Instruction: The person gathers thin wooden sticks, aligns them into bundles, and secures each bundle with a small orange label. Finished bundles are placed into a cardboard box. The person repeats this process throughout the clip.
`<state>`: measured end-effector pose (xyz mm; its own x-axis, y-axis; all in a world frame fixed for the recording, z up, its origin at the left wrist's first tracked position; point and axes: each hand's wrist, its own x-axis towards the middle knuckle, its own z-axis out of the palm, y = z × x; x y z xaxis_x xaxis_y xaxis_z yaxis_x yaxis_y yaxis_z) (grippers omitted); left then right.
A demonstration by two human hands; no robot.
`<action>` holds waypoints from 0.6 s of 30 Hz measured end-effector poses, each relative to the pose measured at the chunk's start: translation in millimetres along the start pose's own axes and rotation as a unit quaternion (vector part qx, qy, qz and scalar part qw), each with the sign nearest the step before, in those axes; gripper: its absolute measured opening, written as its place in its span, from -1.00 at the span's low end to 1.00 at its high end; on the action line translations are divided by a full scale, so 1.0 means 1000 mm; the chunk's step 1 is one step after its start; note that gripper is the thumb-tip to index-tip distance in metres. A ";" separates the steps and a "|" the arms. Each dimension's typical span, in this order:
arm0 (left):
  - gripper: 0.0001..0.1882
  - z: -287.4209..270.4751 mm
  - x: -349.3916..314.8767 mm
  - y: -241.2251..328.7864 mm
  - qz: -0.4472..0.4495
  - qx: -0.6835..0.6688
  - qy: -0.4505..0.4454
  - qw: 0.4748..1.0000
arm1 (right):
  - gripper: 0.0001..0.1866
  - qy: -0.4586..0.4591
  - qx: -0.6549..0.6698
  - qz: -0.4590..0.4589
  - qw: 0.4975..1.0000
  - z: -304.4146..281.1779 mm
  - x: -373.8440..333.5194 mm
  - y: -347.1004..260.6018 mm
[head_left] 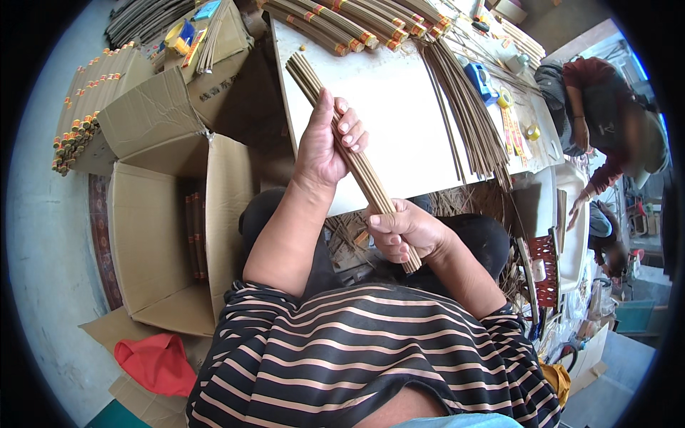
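A bundle of thin brown incense sticks point(367, 175) slants across in front of me, over the near edge of the white table point(389, 128). My left hand point(330, 139) is closed round its upper part, thumb pointing up along the sticks. Lower down, my right hand point(405, 232) grips the bundle close to its bottom end. No band shows on the visible part of this bundle. Loose incense sticks point(467, 114) lie in a spread pile on the table to the right. Finished bundles with red and yellow bands point(342, 25) are stacked along the far side.
An open cardboard box point(160, 235) with some bundles inside stands at my left. More banded bundles point(89, 107) are stacked beyond it. A blue tape dispenser point(481, 82) and yellow tape rolls point(505, 98) sit on the table's right. Another person point(606, 107) works at the right.
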<state>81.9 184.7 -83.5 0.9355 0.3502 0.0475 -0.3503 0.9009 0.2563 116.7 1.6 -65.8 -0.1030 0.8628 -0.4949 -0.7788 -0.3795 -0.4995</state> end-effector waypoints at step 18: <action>-0.71 0.009 -0.011 -0.014 -0.061 0.137 0.052 0.987 | -0.79 0.190 -0.294 -0.044 0.936 0.018 0.003 -0.004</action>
<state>76.9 165.7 -79.4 0.9548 0.2814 -0.0959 -0.1965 0.8396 0.5064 108.4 11.7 -53.0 0.2596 0.7611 -0.5944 -0.2872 -0.5268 -0.8000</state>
